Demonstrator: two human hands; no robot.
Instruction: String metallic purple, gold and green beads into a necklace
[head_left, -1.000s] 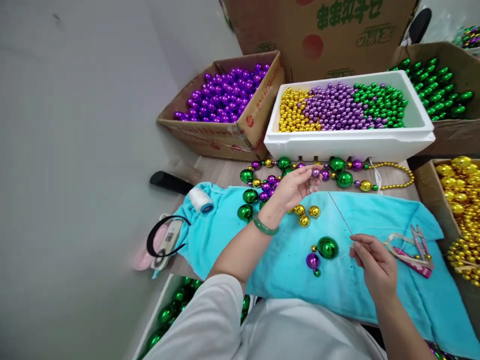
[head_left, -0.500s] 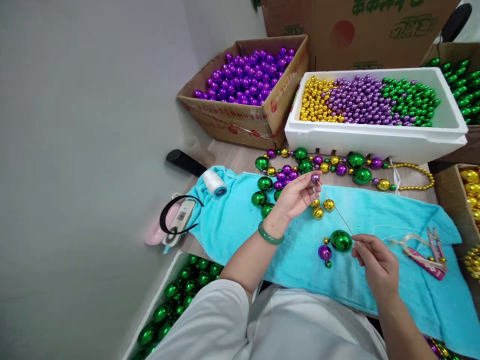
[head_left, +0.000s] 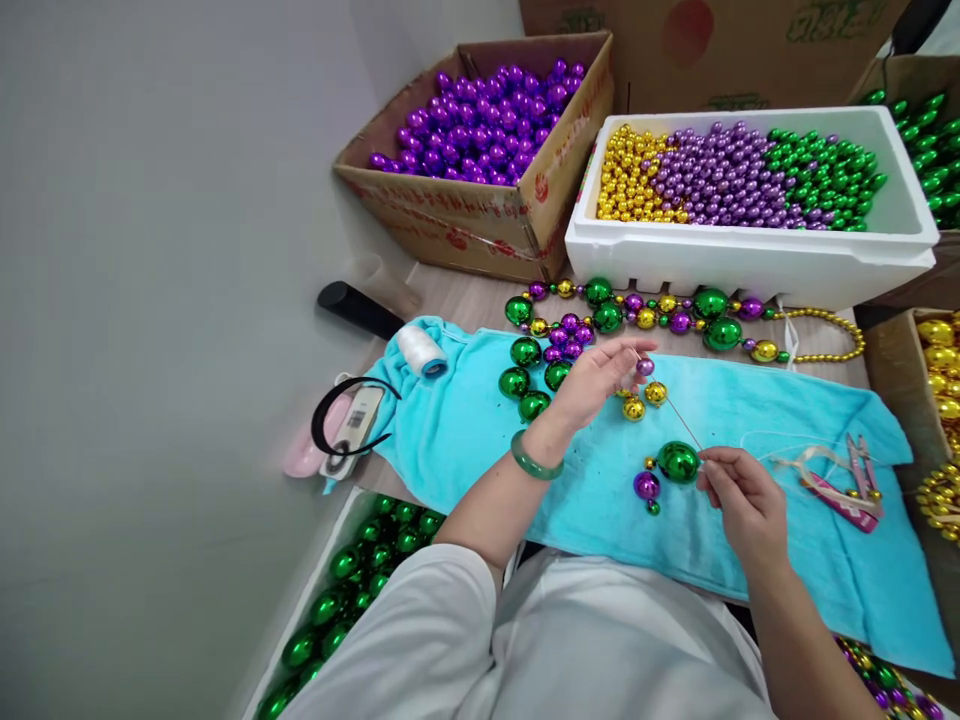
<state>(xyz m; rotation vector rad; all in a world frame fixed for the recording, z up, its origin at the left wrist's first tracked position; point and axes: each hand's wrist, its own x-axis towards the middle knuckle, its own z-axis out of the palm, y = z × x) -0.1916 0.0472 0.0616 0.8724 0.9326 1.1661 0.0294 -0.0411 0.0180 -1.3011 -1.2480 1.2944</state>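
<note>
Nearest the camera, a white sleeve is seen, with a tray of green balls just below the near left edge of the towel. On the towel itself, the right hand is closed in a pinch on the lower end of a thin needle, just right of the towel's middle. A large green ball lies on the towel touching that pinch from the left, and a purple ball with small beads is set just beside it. Farther up the towel, the left hand, a green bangle on its wrist, is loosely curled, its fingertips on a small purple bead at the needle's upper end; whether the bead is already threaded cannot be told. Two gold balls lie just under that hand. At the towel's right end, ribbon and snips are laid; at its left corner, a spool of white thread. Beyond the towel's far edge, a finished bead string is stretched along the table. Behind that, a white foam box of gold, purple and green beads is seen, and to its left a carton of purple balls.
</note>
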